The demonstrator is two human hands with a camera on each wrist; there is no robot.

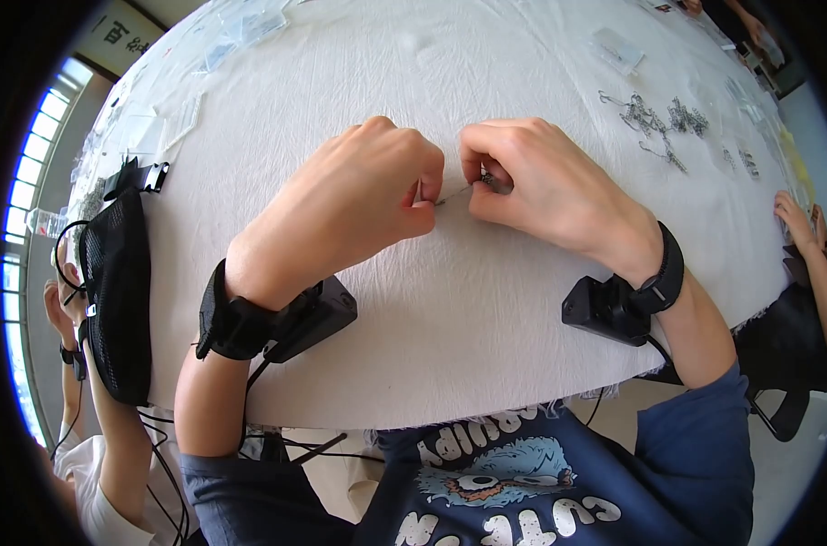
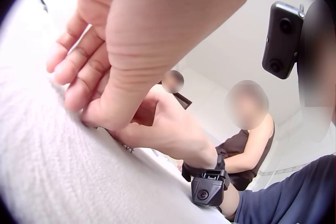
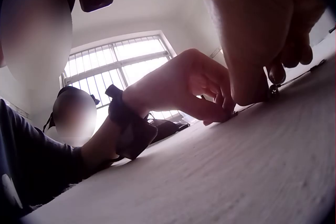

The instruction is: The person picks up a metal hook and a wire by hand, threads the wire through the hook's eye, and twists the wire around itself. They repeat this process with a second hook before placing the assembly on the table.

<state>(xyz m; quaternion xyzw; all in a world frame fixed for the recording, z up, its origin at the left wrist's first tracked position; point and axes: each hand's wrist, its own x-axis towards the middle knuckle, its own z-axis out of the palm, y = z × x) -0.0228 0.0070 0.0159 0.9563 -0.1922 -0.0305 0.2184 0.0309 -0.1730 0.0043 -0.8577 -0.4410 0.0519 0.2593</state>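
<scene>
Thin chain (image 1: 455, 194) spans between left grip (image 1: 348, 189) and right grip (image 1: 552, 182), both pinching it

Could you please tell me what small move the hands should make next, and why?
I would probably bring the left hand slightly nearer the right hand, keeping both pinches closed. The thin chain spans the short gap between their fingertips, and small metal bits show at the right pinch, so closing in seems the gentlest way to work there.
</scene>
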